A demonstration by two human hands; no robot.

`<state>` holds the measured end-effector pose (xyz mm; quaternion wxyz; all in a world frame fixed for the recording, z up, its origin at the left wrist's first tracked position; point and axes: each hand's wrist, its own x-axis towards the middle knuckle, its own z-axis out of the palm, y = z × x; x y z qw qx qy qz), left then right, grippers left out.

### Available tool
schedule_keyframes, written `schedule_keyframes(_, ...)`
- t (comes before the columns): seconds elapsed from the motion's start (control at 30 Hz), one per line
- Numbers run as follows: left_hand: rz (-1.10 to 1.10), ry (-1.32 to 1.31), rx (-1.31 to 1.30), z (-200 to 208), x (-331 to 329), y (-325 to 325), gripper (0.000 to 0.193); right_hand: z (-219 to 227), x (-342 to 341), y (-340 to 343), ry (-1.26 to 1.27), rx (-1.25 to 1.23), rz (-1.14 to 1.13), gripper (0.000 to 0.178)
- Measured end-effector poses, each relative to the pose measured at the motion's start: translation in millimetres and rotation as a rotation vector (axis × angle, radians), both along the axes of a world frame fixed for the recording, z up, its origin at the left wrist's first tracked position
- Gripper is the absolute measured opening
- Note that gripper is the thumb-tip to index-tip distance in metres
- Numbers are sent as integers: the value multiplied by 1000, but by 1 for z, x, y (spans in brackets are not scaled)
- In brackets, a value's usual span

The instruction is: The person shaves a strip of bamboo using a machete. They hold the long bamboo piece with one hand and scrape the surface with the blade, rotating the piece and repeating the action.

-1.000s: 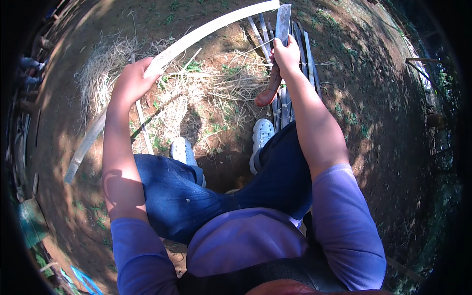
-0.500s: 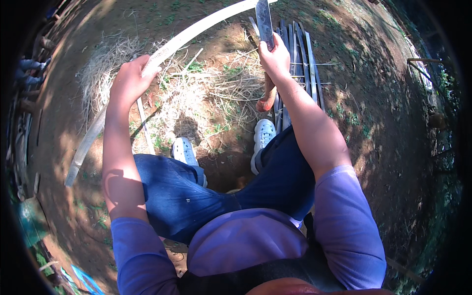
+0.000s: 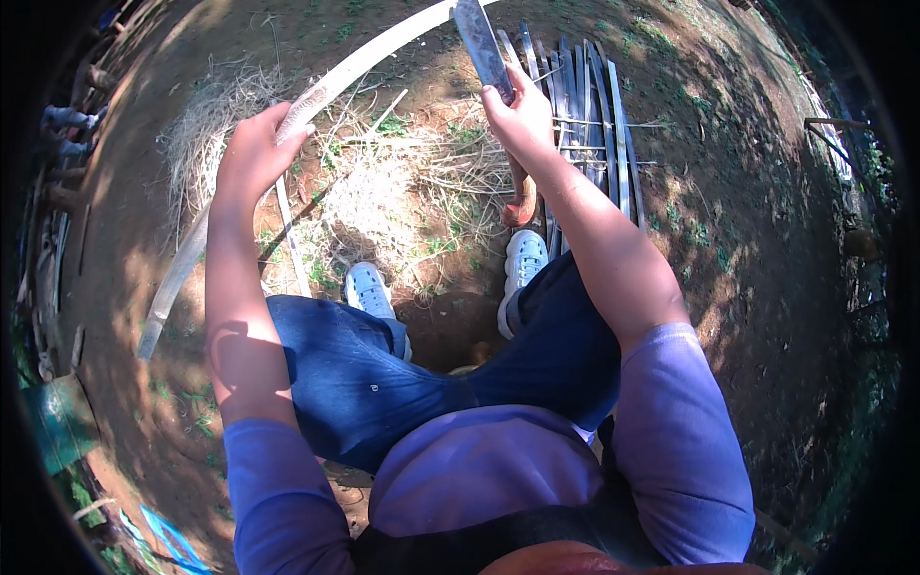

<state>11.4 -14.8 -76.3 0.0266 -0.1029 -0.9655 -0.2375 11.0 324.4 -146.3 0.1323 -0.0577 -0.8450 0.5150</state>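
Observation:
A long, pale split-bamboo strip (image 3: 359, 59) arcs from the top edge of the picture down to the lower left. My left hand (image 3: 257, 153) is closed around its middle, with the tail of the strip hanging past my wrist. My right hand (image 3: 520, 117) grips a machete (image 3: 482, 48) where the blade meets the handle. Its reddish-brown wooden handle (image 3: 520, 204) sticks out below my palm. The dark blade tilts up and left, its upper part crossing the far part of the strip. Whether the edge touches the strip, I cannot tell.
Dry shavings (image 3: 369, 196) are heaped on the soil ahead of my shoes (image 3: 523, 264). Several long dark strips (image 3: 599, 125) lie in a bundle beyond my right knee. A thin stick (image 3: 290, 235) lies near my left forearm. A green object (image 3: 62, 422) stands at far left.
My right hand has shifted left, and the machete blade now leans further left over the strip. My left hand keeps its grip in nearly the same place.

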Motion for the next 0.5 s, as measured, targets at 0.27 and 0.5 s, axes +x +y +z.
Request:
schedule_keyframes(0.27,-4,-47,-99,4,6,11,36,-11,-42,83,78,29,-266,45)
schedule_keyframes(0.5,-39,-44,-78,3,3,19,33,-28,-52,99,201,156,-339,48)
